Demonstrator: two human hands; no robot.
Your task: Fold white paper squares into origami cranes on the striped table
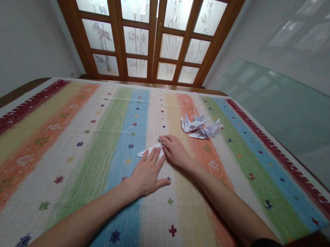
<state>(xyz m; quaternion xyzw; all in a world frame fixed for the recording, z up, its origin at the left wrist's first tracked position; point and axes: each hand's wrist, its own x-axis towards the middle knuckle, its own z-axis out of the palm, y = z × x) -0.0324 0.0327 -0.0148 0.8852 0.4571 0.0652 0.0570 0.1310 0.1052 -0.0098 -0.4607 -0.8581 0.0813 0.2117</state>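
A small folded white paper (149, 150) lies flat on the striped tablecloth (89, 150) near the middle of the table. My left hand (147, 173) rests flat on the cloth with its fingers stretched out, the fingertips on the paper's near edge. My right hand (174, 150) lies palm down to the right of the paper, fingers together and pressing on its right end. Neither hand lifts the paper.
Two finished folded white paper figures (202, 127) sit on the cloth beyond my right hand. A wooden door with frosted glass panes (152, 30) stands behind the table's far edge. A glass sheet (290, 107) leans along the right wall.
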